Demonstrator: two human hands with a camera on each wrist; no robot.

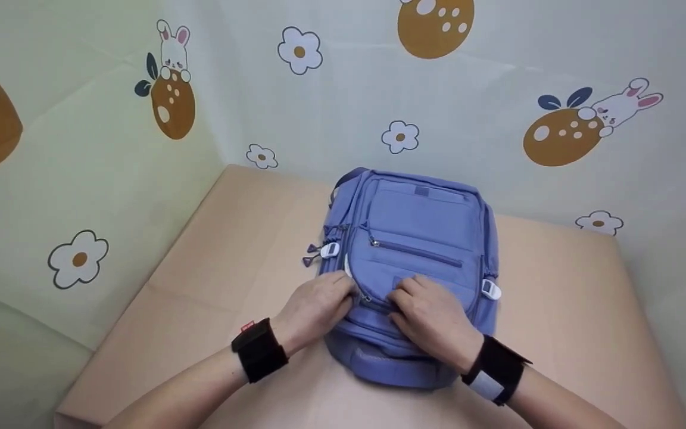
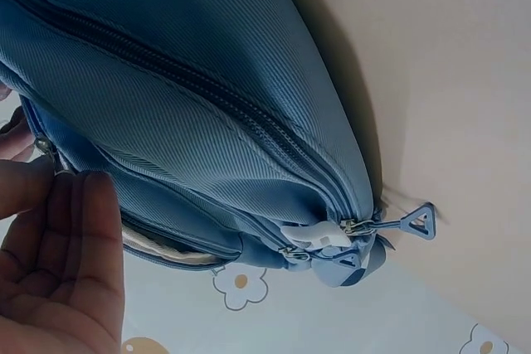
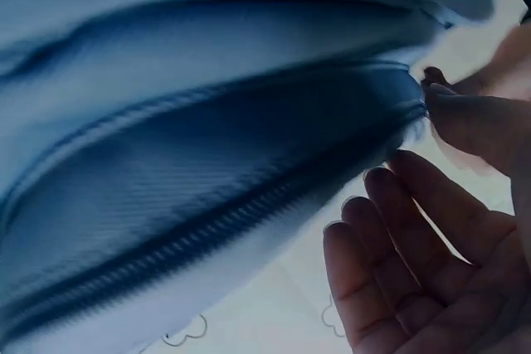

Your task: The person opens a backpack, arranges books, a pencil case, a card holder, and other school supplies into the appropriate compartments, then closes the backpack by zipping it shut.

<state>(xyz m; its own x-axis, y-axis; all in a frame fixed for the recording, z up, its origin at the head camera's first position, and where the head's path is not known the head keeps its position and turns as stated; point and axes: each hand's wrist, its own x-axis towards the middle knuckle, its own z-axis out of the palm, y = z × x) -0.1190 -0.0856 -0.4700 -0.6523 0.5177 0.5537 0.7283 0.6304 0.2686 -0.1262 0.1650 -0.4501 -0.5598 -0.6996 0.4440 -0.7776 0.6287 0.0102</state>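
A blue backpack (image 1: 417, 217) lies on its back with its front pocket facing up. My left hand (image 1: 319, 304) is at the lower left of the front pocket, thumb and fingers pinching a zipper pull beside the metal slider (image 2: 43, 145); the pull itself is mostly hidden by the fingers. The front pocket's zipper is partly undone along the left side, where a pale lining (image 2: 166, 246) shows. With thumb and forefinger, my right hand (image 1: 432, 316) pinches the pocket's edge (image 3: 406, 109) along the zipper; its other fingers are loosely bent.
The backpack rests on a beige surface (image 1: 224, 250). Behind and to the left hangs a pale cloth (image 1: 343, 95) printed with rabbits and flowers. White buckles (image 1: 491, 289) sit on the bag's sides, and loose triangular zipper pulls (image 2: 418, 221) stick out at the left.
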